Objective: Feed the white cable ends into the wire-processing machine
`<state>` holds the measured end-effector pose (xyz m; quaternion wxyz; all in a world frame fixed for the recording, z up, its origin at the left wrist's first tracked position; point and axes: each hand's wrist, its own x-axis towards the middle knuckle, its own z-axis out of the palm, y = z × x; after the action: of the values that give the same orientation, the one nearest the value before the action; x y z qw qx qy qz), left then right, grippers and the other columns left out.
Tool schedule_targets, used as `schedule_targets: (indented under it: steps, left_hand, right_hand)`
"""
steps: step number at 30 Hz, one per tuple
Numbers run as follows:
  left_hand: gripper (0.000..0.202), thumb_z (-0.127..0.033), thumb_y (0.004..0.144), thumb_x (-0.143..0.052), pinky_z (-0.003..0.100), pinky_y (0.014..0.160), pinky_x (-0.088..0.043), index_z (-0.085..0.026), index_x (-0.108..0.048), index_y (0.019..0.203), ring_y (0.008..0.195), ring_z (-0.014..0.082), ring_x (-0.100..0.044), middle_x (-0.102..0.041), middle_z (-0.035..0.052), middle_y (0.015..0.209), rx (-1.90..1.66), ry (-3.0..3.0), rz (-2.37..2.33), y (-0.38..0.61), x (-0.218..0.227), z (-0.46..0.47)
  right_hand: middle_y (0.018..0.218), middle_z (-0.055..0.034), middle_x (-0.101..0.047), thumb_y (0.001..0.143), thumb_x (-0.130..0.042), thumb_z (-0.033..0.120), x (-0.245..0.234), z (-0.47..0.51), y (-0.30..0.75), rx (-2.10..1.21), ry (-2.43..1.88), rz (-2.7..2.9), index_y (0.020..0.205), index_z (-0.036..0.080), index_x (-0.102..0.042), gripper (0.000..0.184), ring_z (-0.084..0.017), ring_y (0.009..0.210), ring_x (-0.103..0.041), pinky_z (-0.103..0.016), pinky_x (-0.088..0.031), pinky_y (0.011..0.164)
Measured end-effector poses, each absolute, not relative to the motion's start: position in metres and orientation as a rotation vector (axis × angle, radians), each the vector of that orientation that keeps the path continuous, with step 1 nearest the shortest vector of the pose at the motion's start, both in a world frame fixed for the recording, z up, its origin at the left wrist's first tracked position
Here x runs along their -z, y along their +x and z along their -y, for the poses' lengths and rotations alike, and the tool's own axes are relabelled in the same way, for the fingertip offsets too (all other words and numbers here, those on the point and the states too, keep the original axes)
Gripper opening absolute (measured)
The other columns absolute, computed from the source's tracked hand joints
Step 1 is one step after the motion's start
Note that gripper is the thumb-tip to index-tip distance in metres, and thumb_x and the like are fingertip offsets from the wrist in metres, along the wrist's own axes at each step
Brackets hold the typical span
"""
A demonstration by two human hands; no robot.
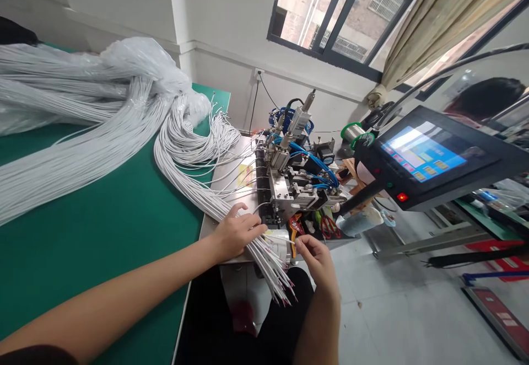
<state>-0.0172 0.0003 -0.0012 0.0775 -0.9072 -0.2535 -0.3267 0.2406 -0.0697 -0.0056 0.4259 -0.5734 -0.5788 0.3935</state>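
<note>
The person's left hand (236,236) and right hand (316,256) were bare, and so were the left forearm (136,294) and right forearm (319,323). A plain black sleeve (37,355) ended in a curved edge at the lower left corner. Black legwear (281,332) covered both thighs, its texture lost in shadow

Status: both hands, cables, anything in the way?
Left hand on white cable bundle. Right hand pinching single white cable. Bundle's tips loose. Nothing evidently blocking either hand.
</note>
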Motion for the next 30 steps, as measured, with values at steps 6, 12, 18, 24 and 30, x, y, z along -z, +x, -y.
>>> schedule_targets:
  steps: [6,12,18,24,30]
  left_hand:
    - [0.022,-0.017,0.093,-0.045,0.037,0.092,-0.027,-0.023,-0.06,0.109,0.071,0.0116,-0.058,-0.067,-0.0029,0.078,1.017,-2.677,0.729,-0.02,-0.001,-0.001]
    - [0.023,-0.016,0.095,-0.038,0.038,0.086,-0.026,-0.02,-0.06,0.09,0.064,0.0119,-0.053,-0.064,-0.0031,0.069,1.192,-2.588,0.715,-0.02,-0.005,0.002]
    - [0.027,-0.018,0.098,-0.034,0.037,0.086,-0.025,-0.019,-0.057,0.084,0.063,0.0114,-0.052,-0.065,-0.0028,0.07,1.236,-2.576,0.726,-0.019,-0.013,0.006]
    - [0.025,-0.016,0.096,-0.034,0.037,0.087,-0.025,-0.018,-0.056,0.084,0.065,0.0119,-0.055,-0.065,-0.0022,0.072,1.255,-2.599,0.741,-0.019,-0.013,0.006]
    - [0.023,-0.015,0.095,-0.035,0.037,0.086,-0.025,-0.018,-0.053,0.082,0.063,0.012,-0.053,-0.063,-0.0025,0.069,1.273,-2.586,0.728,-0.02,-0.012,0.006]
  right_hand:
    - [0.062,0.0025,-0.042,0.09,-0.057,0.043,0.013,0.058,0.235,-0.986,-1.361,1.345,0.074,0.018,-0.057,0.03,-0.011,0.057,-0.036,-0.025,-0.027,0.052]
    - [0.065,0.0031,-0.039,0.09,-0.057,0.04,0.019,0.054,0.231,-0.985,-1.309,1.314,0.075,0.018,-0.056,0.027,-0.011,0.059,-0.032,-0.025,-0.026,0.054]
    - [0.072,0.0005,-0.05,0.089,-0.059,0.04,0.009,0.052,0.229,-1.101,-1.309,1.394,0.079,0.018,-0.059,0.024,-0.014,0.067,-0.043,-0.025,-0.034,0.061]
    - [0.072,-0.0001,-0.052,0.087,-0.06,0.044,0.004,0.052,0.228,-1.152,-1.34,1.389,0.08,0.018,-0.061,0.027,-0.015,0.067,-0.046,-0.025,-0.037,0.062]
    - [0.073,-0.0004,-0.052,0.088,-0.059,0.042,0.0,0.051,0.228,-1.173,-1.33,1.46,0.082,0.018,-0.061,0.026,-0.014,0.068,-0.044,-0.024,-0.035,0.061]
